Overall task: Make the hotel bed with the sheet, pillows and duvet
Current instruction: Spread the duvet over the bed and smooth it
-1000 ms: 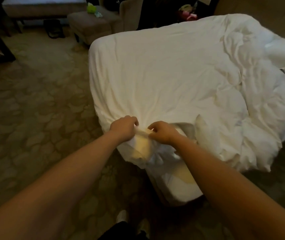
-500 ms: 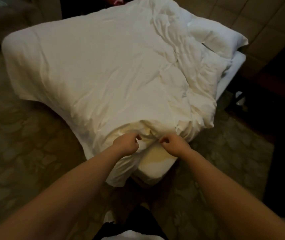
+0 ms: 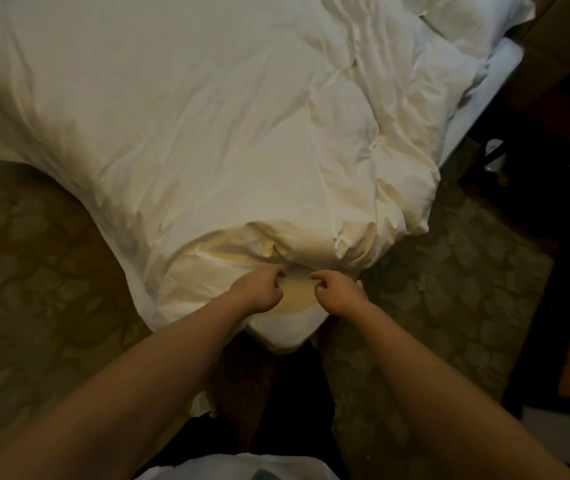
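Note:
A white duvet point(image 3: 179, 109) covers most of the bed, smooth on the left and bunched in thick folds on the right point(image 3: 390, 140). I stand at the bed's near corner point(image 3: 283, 332). My left hand point(image 3: 259, 289) and my right hand point(image 3: 337, 292) sit side by side there, each pinching the duvet's edge between thumb and curled fingers. Between them a yellowish patch of fabric point(image 3: 297, 292) shows under the lifted edge. A white pillow point(image 3: 477, 19) lies at the far right, by the head of the bed.
Patterned carpet point(image 3: 34, 271) surrounds the bed on the left and right. Dark furniture point(image 3: 553, 168) stands close along the bed's right side. A tan padded wall panel point(image 3: 560, 36) is at the top right. My legs and white top show at the bottom.
My view has swung right and closer to the corner. Both hands stay pinched on the duvet edge and have drawn it a little lower over the corner.

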`<state>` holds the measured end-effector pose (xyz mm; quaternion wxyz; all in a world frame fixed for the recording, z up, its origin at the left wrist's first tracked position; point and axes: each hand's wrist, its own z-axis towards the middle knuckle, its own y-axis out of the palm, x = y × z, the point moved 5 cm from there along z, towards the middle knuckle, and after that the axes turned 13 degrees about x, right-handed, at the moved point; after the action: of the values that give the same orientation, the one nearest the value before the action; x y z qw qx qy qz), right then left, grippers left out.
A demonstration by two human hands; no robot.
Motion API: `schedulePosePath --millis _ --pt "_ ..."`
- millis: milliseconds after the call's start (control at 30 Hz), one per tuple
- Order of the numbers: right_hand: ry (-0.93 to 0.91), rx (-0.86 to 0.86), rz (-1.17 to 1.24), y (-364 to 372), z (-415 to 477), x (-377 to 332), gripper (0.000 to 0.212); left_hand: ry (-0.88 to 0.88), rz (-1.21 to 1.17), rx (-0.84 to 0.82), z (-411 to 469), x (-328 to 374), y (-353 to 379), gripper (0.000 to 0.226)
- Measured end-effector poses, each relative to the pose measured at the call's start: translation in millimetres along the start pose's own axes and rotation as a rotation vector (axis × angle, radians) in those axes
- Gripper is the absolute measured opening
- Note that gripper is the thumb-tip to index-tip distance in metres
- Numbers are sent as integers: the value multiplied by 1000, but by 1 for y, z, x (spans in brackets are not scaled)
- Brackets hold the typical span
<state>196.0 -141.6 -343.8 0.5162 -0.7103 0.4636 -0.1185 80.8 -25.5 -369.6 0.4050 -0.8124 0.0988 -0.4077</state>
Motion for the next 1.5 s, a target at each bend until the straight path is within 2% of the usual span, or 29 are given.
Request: schedulePosePath --millis 167,267,300,400,500,600,733,867,967,1033,1133,1267,1400,1500 --pt "-47 -392 -77 28 72 26 63 -114 -55 -126 58 2 30 73" --pt "-126 -531 -197 21 117 38 78 -128 -105 -72 96 14 25 76" --pt "-171 -502 -235 9 135 38 83 -129 -136 -23 111 20 19 77" --pt "-372 -225 -317 -48 195 17 98 -128 -240 160 165 31 0 89" --pt "-508 -179 -416 -94 260 -15 107 -206 -234 238 215 34 -13 113" --pt "-579 -330 -605 -102 316 -30 115 -326 -252 180 251 31 -18 139" --pt "-669 -477 -740 -65 344 -22 134 -378 -118 9 271 3 0 145" --pt "-743 -481 -806 -24 360 -17 146 -415 61 -195 277 -24 30 150" --pt "-800 -474 -859 -8 380 -24 140 -414 180 -298 288 -37 44 153" --pt "-829 -419 -887 2 388 -27 120 -416 234 -318 295 -44 51 149" --pt "-851 -323 -834 7 390 -32 89 -446 308 -246 298 -44 55 124" --pt "-836 -373 -826 3 395 -35 84 -361 499 -76 299 -37 37 89" --pt "-835 -436 -853 -23 381 -49 64 -412 357 -47 288 -25 3 47" --pt "-838 -447 -887 -48 349 -48 57 -456 336 -35 252 4 -11 31"
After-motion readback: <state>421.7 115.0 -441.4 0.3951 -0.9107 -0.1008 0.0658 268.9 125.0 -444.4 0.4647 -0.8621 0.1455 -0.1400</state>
